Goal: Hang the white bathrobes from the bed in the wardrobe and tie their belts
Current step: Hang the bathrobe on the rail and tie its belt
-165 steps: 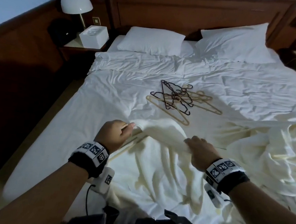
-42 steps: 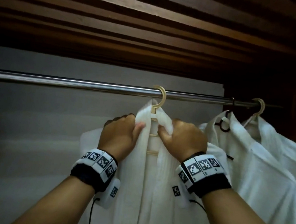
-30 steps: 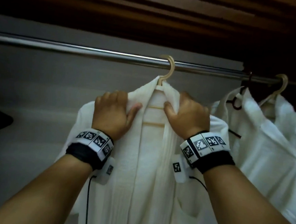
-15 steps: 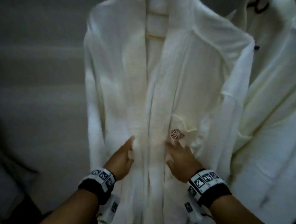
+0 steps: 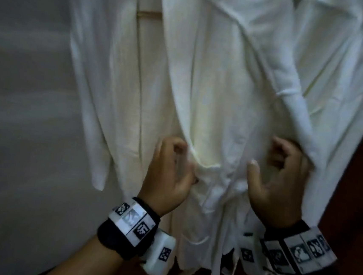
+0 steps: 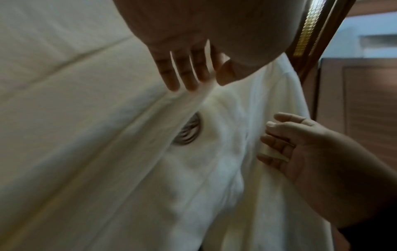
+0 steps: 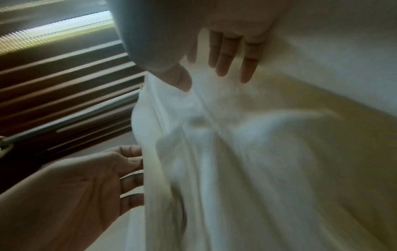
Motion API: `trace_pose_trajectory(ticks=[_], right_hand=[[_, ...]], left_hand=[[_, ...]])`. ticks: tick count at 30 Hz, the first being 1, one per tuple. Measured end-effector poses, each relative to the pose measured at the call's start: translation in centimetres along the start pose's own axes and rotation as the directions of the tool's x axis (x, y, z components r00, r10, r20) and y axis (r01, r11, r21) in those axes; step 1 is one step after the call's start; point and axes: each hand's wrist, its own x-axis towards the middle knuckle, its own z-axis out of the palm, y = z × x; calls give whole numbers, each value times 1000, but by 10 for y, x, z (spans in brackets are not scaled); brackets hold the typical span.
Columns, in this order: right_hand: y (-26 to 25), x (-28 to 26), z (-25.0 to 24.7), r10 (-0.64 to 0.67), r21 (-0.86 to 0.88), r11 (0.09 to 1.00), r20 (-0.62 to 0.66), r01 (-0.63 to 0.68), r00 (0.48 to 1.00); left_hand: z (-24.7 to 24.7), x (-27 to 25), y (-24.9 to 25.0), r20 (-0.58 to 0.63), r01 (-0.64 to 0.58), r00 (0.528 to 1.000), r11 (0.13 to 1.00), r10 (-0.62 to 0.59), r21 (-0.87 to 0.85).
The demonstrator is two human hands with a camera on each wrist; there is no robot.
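Robe hanging in wardrobe, front panels overlapped. Left hand at robe waist, left of overlap, fingers loosely spread along the panel edge, no clear grip. Right hand at robe waist, right side, fingers relaxed and part-curled against cloth, holding nothing seen. Logo between both hands. Belt not identifiable in blur; ends possibly below waist. Second robe just right of first. Judged step: finding belt ends to tie. Risks: grabbing sleeve or neighbouring robe cloth instead of belt; tugging down hard could slip robe off hanger; panels could gape if released before knot.
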Motion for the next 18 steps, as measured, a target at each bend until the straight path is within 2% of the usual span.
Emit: trace_pose_trajectory(ticks=[2, 4, 6, 8, 10, 12, 14, 18], right_hand=[[-12, 42, -8, -150, -18, 989, -19, 150, 988], [-27, 85, -14, -219, 1, 976, -36, 220, 975], [-40, 126, -16, -268, -29, 963, -31, 267, 963], [-51, 160, -15, -306, -105, 945, 55, 310, 950], [-55, 184, -10, -313, -84, 941, 157, 328, 937], [-55, 201, -8, -343, -42, 934, 167, 354, 924], [-51, 212, -12, -390, -84, 911, 143, 404, 910], [-41, 224, -21, -397, -136, 899, 151, 417, 905]], left_hand=[[-8, 46, 7, -135, -84, 986, 993, 95, 87], [-21, 97, 19, -237, -104, 965, 992, 117, 67], [-35, 143, 39, -293, -123, 950, 992, 112, -19], [-48, 179, 55, -305, -153, 942, 988, 136, -32], [-60, 206, 65, -287, -180, 936, 978, 204, 108], [-70, 225, 69, -215, -193, 936, 917, 279, 348], [-74, 231, 71, -126, -165, 962, 885, 241, 434], [-68, 218, 63, -4, -70, 997, 899, 80, 433]])
